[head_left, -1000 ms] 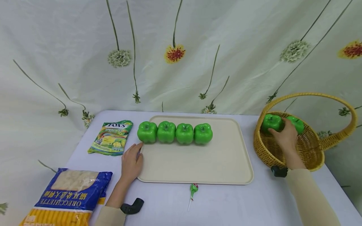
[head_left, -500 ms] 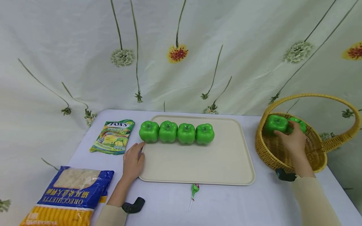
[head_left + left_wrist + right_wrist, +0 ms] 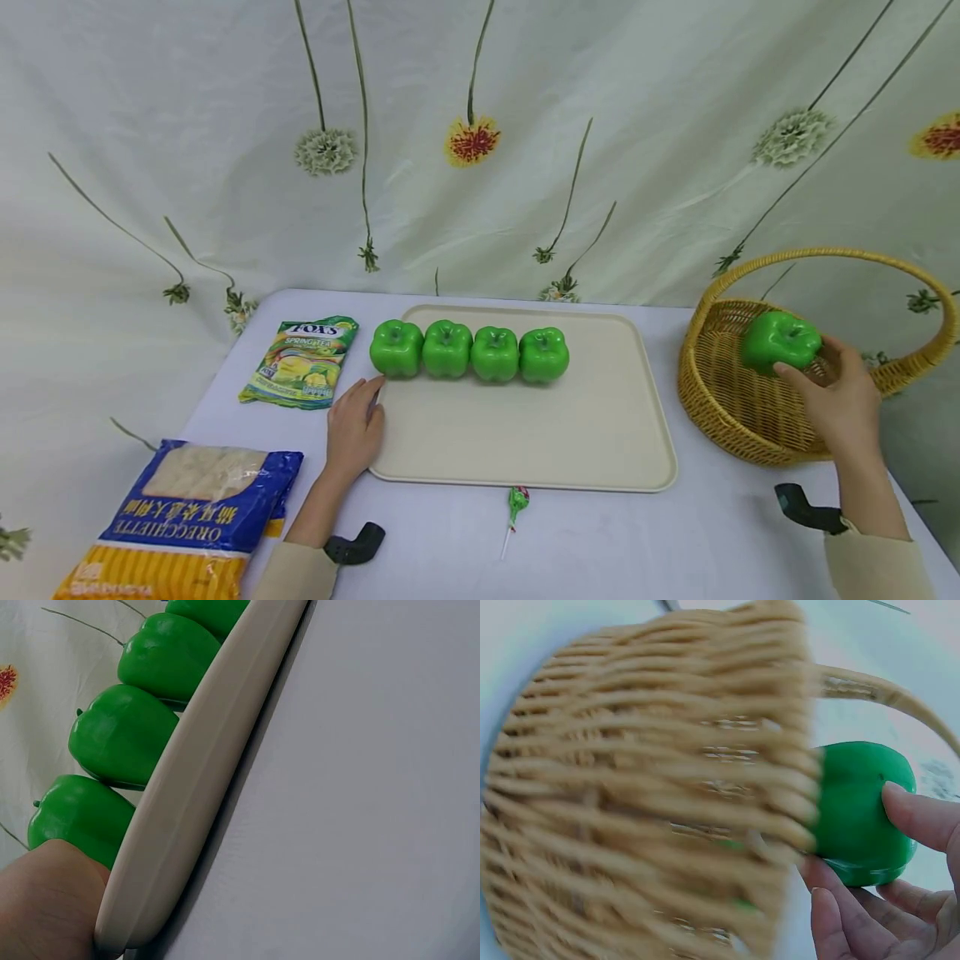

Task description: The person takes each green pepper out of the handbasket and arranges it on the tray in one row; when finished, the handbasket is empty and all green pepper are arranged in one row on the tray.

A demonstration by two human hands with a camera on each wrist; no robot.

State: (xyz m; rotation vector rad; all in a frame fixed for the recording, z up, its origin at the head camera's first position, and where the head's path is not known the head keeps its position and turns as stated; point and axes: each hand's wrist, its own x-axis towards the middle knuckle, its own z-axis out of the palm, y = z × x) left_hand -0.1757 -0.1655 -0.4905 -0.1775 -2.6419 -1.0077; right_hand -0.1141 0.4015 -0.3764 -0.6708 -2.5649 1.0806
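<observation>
My right hand (image 3: 843, 396) holds a green bell pepper (image 3: 780, 342) at the right side of the wicker basket (image 3: 701, 408). In the right wrist view, the thumb lies on the pepper (image 3: 862, 814) and the fingers are under it; the basket's wall hides part of it. Green specks show through the weave. My left hand (image 3: 355, 429) rests against the left edge of the beige tray (image 3: 525, 433), fingers relaxed. Several green bell peppers (image 3: 495, 354) stand in a row along the tray's back left. In the left wrist view, part of the hand (image 3: 52, 904) touches the tray's rim.
Left of the tray lies a green candy bag (image 3: 300, 362). A blue and yellow bag of orecchiette pasta (image 3: 187, 517) is at the front left. A lollipop (image 3: 516, 504) lies before the tray. The basket's tall handle (image 3: 825, 252) arches above its opening.
My right hand has moved right and towards me with a pepper. Two peppers showed inside the basket before; only the held one is clear now. My left hand has stayed at the tray.
</observation>
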